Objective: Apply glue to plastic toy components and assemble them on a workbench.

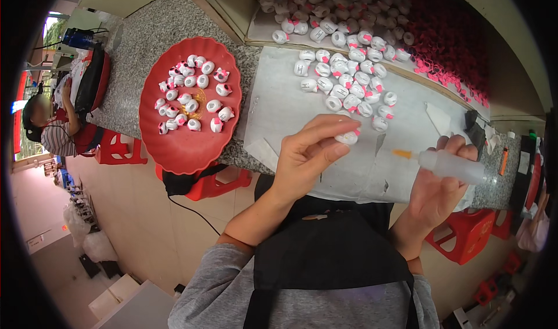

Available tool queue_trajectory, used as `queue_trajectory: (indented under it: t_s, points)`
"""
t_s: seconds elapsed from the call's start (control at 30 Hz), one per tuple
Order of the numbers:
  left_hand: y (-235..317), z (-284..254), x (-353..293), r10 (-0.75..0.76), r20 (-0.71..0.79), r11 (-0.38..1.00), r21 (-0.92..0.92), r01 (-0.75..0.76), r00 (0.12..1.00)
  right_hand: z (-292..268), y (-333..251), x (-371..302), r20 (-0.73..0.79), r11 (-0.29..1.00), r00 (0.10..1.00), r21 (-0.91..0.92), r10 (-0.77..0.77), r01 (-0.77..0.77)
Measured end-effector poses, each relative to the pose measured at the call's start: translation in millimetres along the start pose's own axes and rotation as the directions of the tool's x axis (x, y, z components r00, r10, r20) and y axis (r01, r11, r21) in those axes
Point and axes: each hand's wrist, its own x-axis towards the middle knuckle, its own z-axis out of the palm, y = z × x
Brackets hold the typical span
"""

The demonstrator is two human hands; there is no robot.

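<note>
My left hand [297, 165] pinches a small white figure head with a pink bow [348, 137] between thumb and fingertips, above the white paper sheet [273, 105]. In my right hand [433, 194] lies a translucent squeeze bottle [452, 166], its fingers wrapped round it. The bottle's thin orange nozzle tip [402, 153] points left toward the held head, with a gap between them. A cluster of similar white heads [344, 79] lies on the paper just beyond my left hand.
Left on the speckled counter stands a red scalloped tray [152, 99] holding several white heads. At the back, a shelf carries a heap of white heads [337, 4] and many small pink pieces [450, 44]. Red stools [465, 233] stand below. Another person [55, 123] sits far left.
</note>
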Motion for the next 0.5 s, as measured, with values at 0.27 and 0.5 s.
queue_trajectory:
  t_s: [0.27,0.5]
  points:
    - [5.7,15.7,-7.3,-0.133,0.012,0.975,-0.180,0.133,0.991,14.4,-1.6,-13.2,0.216,0.865,0.915,-0.307,-0.342,0.396]
    - [5.1,17.6,-8.7,-0.123,0.023,0.977,-0.173,0.125,0.992,17.5,-4.6,-21.1,0.188,0.858,0.928,-0.358,-0.321,0.369]
